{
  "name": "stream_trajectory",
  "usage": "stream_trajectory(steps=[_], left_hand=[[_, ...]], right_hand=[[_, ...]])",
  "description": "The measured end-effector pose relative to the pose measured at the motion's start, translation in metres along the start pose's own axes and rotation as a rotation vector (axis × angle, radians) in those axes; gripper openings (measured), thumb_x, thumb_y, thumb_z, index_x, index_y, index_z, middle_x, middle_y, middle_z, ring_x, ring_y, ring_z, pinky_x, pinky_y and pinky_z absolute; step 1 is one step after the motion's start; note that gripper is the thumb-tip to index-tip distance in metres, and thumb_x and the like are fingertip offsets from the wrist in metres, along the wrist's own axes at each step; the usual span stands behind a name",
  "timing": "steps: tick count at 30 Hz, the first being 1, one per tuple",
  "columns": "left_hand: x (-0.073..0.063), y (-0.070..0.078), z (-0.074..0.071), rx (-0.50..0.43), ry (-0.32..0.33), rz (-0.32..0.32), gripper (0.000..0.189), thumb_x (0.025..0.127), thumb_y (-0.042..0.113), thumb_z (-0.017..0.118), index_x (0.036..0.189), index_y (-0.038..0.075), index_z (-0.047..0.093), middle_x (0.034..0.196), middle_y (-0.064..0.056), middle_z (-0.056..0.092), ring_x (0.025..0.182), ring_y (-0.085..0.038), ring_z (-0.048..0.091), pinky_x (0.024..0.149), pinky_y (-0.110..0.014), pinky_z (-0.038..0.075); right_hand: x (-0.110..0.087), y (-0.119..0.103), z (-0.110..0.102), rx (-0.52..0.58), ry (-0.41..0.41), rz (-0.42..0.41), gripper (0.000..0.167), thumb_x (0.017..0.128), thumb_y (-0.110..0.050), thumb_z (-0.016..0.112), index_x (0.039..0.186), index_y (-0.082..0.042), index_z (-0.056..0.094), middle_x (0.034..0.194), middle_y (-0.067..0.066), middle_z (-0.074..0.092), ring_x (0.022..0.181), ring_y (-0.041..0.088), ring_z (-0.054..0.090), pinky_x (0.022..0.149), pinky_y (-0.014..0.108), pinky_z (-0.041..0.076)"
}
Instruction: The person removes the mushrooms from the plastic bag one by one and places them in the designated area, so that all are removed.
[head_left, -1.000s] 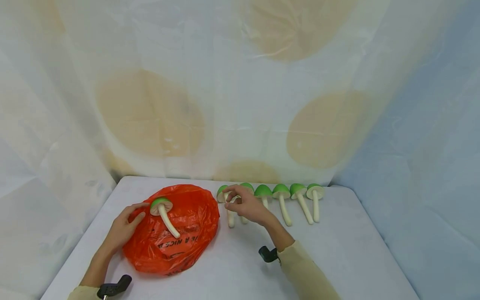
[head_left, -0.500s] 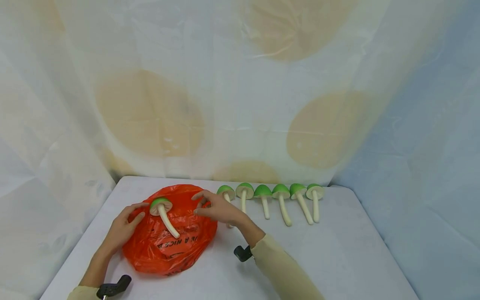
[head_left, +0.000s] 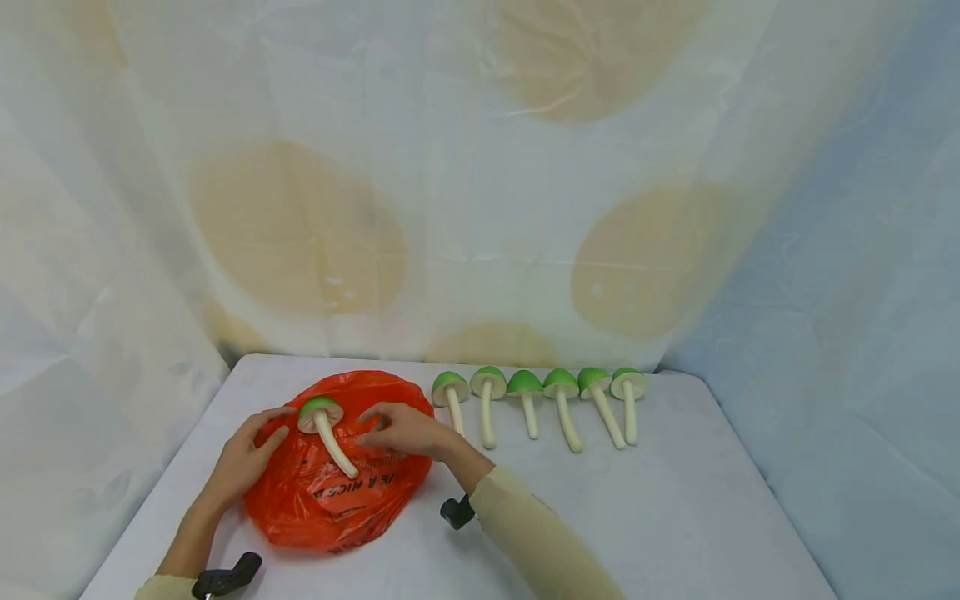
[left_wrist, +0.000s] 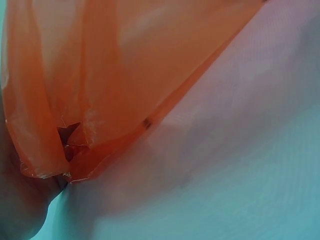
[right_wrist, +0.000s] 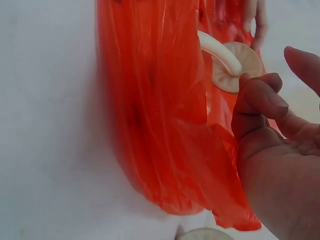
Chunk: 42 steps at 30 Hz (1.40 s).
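A red plastic bag (head_left: 337, 500) with black print lies spread on the table. On top of it rests a toy mushroom (head_left: 330, 446) with a green cap and curved white stem. My left hand (head_left: 243, 458) rests on the bag's left edge, fingers near the mushroom's cap and thumb held apart. Over the bag's right part is my right hand (head_left: 408, 431), fingers bent and nothing between them. The right wrist view shows that hand (right_wrist: 280, 145) beside the bag's raised edge, the mushroom's pale underside (right_wrist: 237, 67) beyond. In the left wrist view, orange-looking film (left_wrist: 100, 75) covers much of the hand.
A row of several similar mushrooms (head_left: 562, 408) lies along the table's back edge, right of the bag. The white table (head_left: 637, 525) is enclosed by spotted curtains (head_left: 487, 250) at the back and plain ones at the sides. Each wrist carries a black camera (head_left: 228, 575).
My right hand has moved left from the row of mushrooms to above the bag, near the single mushroom. The left hand, bag and that mushroom stay almost where they were.
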<state>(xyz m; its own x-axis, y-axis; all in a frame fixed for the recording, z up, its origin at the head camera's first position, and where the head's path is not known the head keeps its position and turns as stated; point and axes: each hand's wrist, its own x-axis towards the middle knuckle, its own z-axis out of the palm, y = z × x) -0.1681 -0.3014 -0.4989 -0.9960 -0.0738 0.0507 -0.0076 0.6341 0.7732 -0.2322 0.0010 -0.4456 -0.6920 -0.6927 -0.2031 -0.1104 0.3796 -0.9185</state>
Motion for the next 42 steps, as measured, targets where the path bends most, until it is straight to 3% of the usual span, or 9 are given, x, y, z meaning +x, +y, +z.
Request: stream_trajectory(steps=[9,14,21,26,31,42], left_hand=[[0.001,0.0,-0.001,0.007,-0.005,0.0,0.048,0.106,0.038,0.049,0.145,0.01,0.049,0.148,-0.025,0.042,0.138,-0.048,0.036,0.104,-0.073,0.035],[0.0,0.001,-0.001,0.004,-0.008,-0.004,0.048,0.106,0.039,0.049,0.145,0.01,0.049,0.148,-0.025,0.042,0.138,-0.048,0.036,0.104,-0.073,0.035],[0.0,0.0,-0.001,0.005,-0.004,0.007,0.048,0.106,0.038,0.05,0.144,0.01,0.049,0.147,-0.024,0.043,0.137,-0.048,0.037,0.104,-0.073,0.034],[0.0,-0.001,-0.001,0.01,0.001,0.006,0.047,0.106,0.038,0.05,0.144,0.01,0.049,0.148,-0.025,0.043,0.137,-0.048,0.036,0.103,-0.074,0.034],[0.001,-0.003,-0.002,0.015,-0.004,-0.006,0.048,0.106,0.04,0.048,0.145,0.011,0.049,0.149,-0.025,0.042,0.137,-0.049,0.036,0.103,-0.074,0.035],[0.001,-0.002,-0.002,0.0,0.002,0.017,0.048,0.106,0.039,0.05,0.143,0.01,0.05,0.147,-0.025,0.043,0.137,-0.049,0.036,0.103,-0.075,0.033]], right_hand=[[0.009,0.009,0.013,0.017,-0.012,0.107,0.042,0.091,-0.032,0.074,0.127,-0.013,0.064,0.102,-0.005,0.062,0.08,0.017,0.059,0.067,0.028,0.054],[0.009,0.008,0.021,-0.006,-0.017,0.112,0.038,0.09,-0.028,0.076,0.124,-0.013,0.066,0.095,-0.003,0.063,0.075,0.017,0.056,0.064,0.027,0.051],[0.009,0.006,0.033,-0.059,0.013,0.149,0.036,0.088,-0.023,0.078,0.122,-0.016,0.067,0.098,-0.004,0.061,0.075,0.016,0.057,0.065,0.029,0.055],[0.012,0.006,0.042,-0.109,0.045,0.173,0.031,0.088,-0.023,0.079,0.118,-0.018,0.069,0.088,-0.002,0.062,0.07,0.015,0.055,0.06,0.026,0.052],[0.014,0.006,0.048,-0.151,0.07,0.176,0.024,0.088,-0.021,0.079,0.111,-0.019,0.073,0.075,-0.001,0.064,0.062,0.015,0.055,0.056,0.024,0.05],[0.02,0.006,0.056,-0.259,0.089,0.125,0.012,0.088,-0.023,0.079,0.099,-0.018,0.075,0.08,-0.01,0.063,0.072,0.008,0.054,0.063,0.02,0.048]])
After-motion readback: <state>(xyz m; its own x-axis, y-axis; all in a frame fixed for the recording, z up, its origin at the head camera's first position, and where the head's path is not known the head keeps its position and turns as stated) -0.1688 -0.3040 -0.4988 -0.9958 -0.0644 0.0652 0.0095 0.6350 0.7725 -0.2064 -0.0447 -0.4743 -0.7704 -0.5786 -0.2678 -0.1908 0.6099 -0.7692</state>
